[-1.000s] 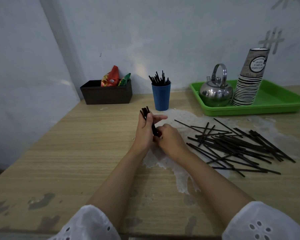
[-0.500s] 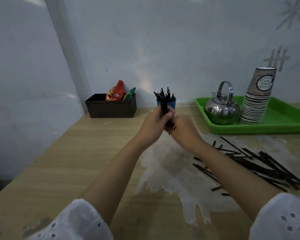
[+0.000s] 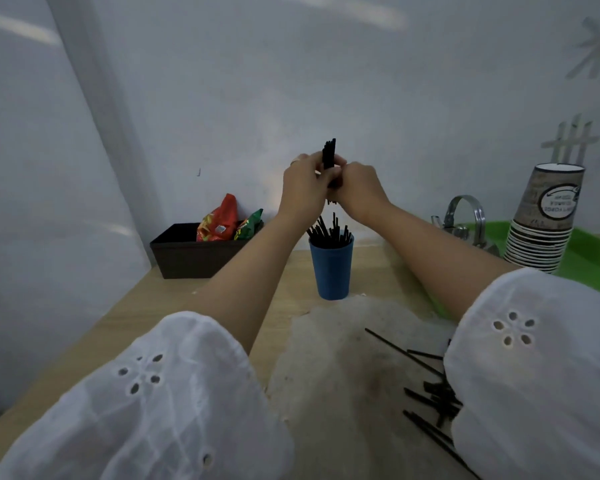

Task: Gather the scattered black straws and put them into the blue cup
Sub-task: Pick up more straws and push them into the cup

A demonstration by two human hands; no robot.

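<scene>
A bundle of black straws (image 3: pixel 328 154) stands upright between my two hands, right above the blue cup (image 3: pixel 332 270). My left hand (image 3: pixel 303 188) and my right hand (image 3: pixel 359 190) are pressed together, both shut on the bundle; its lower ends poke out below the fingers, a short way above the cup. Several black straws stick out of the cup's mouth. More loose straws (image 3: pixel 426 393) lie scattered on the table at the lower right, partly hidden by my right sleeve.
A dark box (image 3: pixel 187 256) with snack packets stands at the back left against the wall. At the right, a green tray (image 3: pixel 593 261) carries a steel kettle (image 3: pixel 465 220) and a stack of paper cups (image 3: pixel 542 220). A pale paper sheet (image 3: pixel 343 368) covers the table's middle.
Both hands have risen from the table with the straw bundle and moved forward until they are above the blue cup. The camera has tilted and moved closer to the cup.
</scene>
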